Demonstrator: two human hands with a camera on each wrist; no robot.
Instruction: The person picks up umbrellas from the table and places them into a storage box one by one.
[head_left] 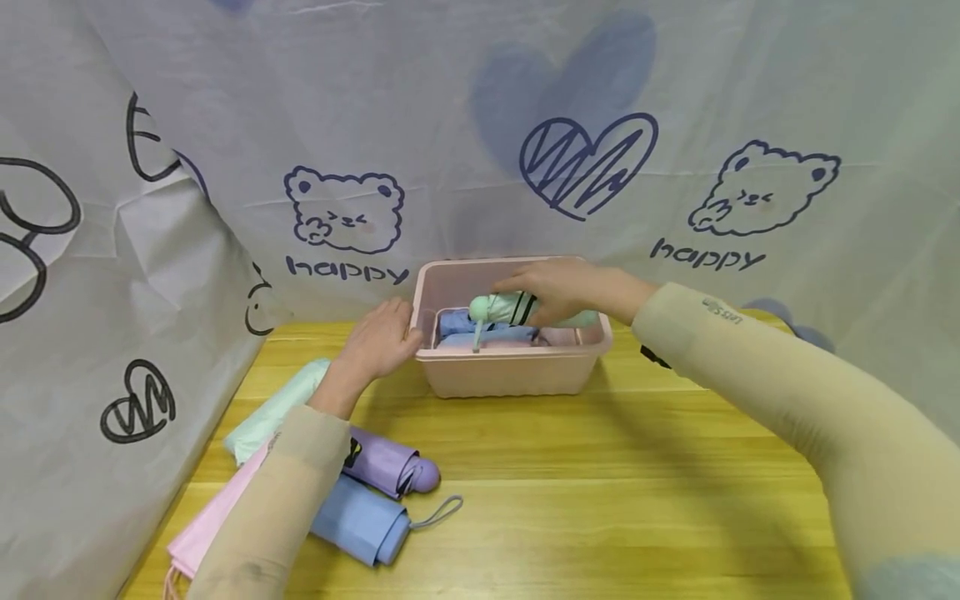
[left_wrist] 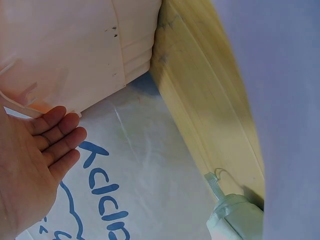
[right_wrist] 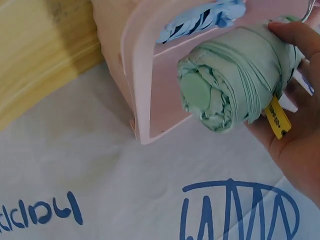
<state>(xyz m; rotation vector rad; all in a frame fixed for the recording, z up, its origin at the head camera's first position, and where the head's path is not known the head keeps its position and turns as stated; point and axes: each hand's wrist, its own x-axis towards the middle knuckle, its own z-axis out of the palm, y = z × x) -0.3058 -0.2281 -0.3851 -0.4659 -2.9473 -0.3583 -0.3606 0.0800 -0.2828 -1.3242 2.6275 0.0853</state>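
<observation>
A mint-green folded umbrella lies sideways in the mouth of a pink plastic bin, and my right hand grips it round the middle. In the right wrist view, the rolled end of that umbrella and its yellow tag show close up. My left hand touches the bin's left side at the rim, its fingers fairly straight in the left wrist view. Beneath the held umbrella, a blue folded umbrella and paler things lie inside the bin, partly covered.
Left of the bin, several folded umbrellas lie on the wooden table: a mint one, a pink one, a purple one and a blue one. My left forearm hides parts of them. A printed cloth hangs behind the bin.
</observation>
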